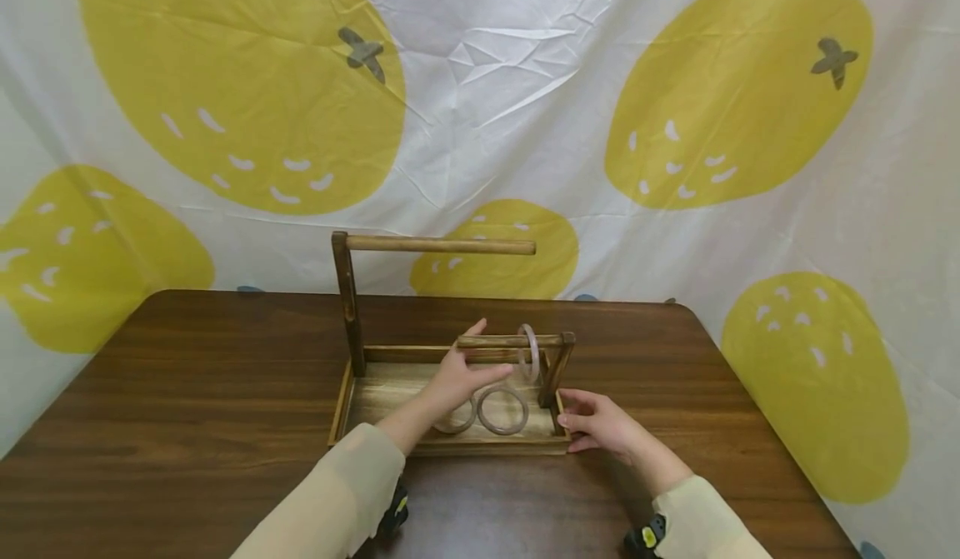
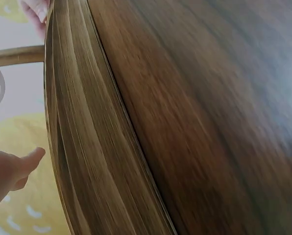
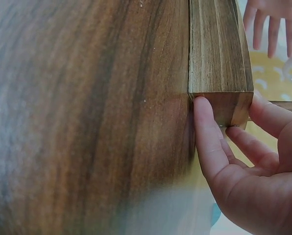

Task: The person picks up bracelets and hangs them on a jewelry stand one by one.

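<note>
A wooden display stand has a shallow tray point(image 1: 495, 449), a tall upper bar point(image 1: 442, 245) and a short lower bar point(image 1: 551, 340). One pale translucent bangle point(image 1: 534, 352) hangs on the lower bar. Inside the tray lie two more, a right bangle point(image 1: 526, 410) and a left bangle point(image 1: 454, 431) partly hidden by my left forearm. My left hand point(image 1: 459, 376) is spread over the tray near the lower bar's free end, holding nothing. At the tray's right end, my right hand point(image 1: 600, 422) grips the end wall point(image 3: 229, 107), thumb at the rim and fingers outside.
The stand sits on a dark brown wooden table point(image 1: 210, 392). Behind the table hangs a white cloth point(image 1: 495, 126) with large yellow fruit prints. The tall post point(image 1: 347, 305) rises at the tray's left end.
</note>
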A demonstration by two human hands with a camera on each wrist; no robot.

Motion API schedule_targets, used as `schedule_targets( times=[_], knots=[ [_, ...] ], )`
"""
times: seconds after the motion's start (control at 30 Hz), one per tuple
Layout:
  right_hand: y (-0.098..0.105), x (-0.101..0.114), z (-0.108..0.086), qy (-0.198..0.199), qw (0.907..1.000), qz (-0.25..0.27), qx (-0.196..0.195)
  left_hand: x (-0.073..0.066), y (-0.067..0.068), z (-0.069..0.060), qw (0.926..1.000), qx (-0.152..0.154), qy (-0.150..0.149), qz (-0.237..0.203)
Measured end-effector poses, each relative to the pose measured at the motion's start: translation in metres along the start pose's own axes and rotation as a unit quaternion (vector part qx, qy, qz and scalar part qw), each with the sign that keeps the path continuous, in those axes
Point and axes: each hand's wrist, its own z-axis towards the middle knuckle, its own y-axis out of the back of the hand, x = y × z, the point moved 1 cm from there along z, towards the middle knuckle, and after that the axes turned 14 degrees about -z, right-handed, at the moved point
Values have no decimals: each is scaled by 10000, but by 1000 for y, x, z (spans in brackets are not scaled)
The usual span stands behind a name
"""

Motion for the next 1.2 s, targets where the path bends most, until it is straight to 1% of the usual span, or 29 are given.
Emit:
schedule_targets(
  times=[0.1, 0.2, 0.33, 0.53, 0.63, 0.77, 0.9, 1.0, 1.07, 1.2],
  knots=[
    [0, -1, 0, -7, 10000, 15, 2, -1, 5, -3, 9998, -118, 68, 115],
    [0, -2, 0, -8, 10000, 23, -8, -1, 10, -6, 9993, -162, 29, 331],
    [0, -3, 0, -5, 10000, 17, -10, -1, 17, -8, 9975, -128, -160, 675],
    [0, -3, 0, 5, 10000, 4, 4, 1, 29, -12, 9926, -25, -120, 1209],
    [0, -3, 0, 12, 10000, -1, 6, 2, 34, -15, 9915, 9, -76, 1296],
    [0, -3, 0, 13, 10000, -16, 14, 3, 41, -18, 9900, -40, -48, 1412],
    [0, -3, 1, 3, 10000, -40, 9, 3, 45, -20, 9836, 17, -7, 1802],
    [1, -3, 1, -3, 10000, -44, 6, 5, 47, -22, 9763, 125, -15, 2162],
    [1, -3, 2, -5, 10000, -43, 8, 6, 49, -23, 9706, 184, -78, 2399],
    [0, -2, 2, 2, 10000, -36, 10, 7, 50, -25, 9603, 260, -143, 2775]
  ],
)
